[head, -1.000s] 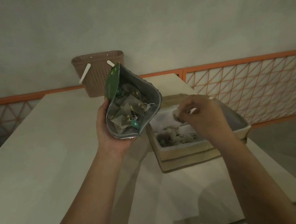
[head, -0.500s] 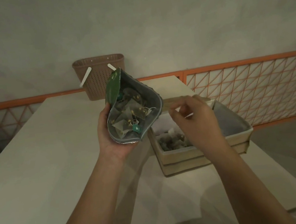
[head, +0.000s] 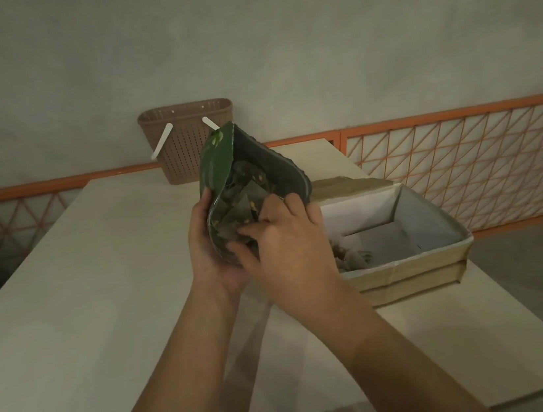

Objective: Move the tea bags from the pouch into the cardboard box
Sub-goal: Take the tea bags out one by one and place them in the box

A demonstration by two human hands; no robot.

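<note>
My left hand (head: 211,248) grips a green foil pouch (head: 219,159) from below and holds it up with its mouth facing me. Several pyramid tea bags (head: 240,203) fill the pouch. My right hand (head: 284,238) reaches into the pouch mouth, its fingers curled among the tea bags; whether they pinch one is hidden. To the right on the table sits the open cardboard box (head: 409,265), white inside, with a few tea bags (head: 353,257) lying at its left end.
A brown perforated plastic basket (head: 189,140) with white handles stands at the table's far edge (head: 190,178). An orange lattice railing (head: 464,159) runs behind and to the right. The table's right edge drops off just past the box.
My right hand left the box, moved left and went into the pouch. The pouch tilted a little more upright in my left hand.
</note>
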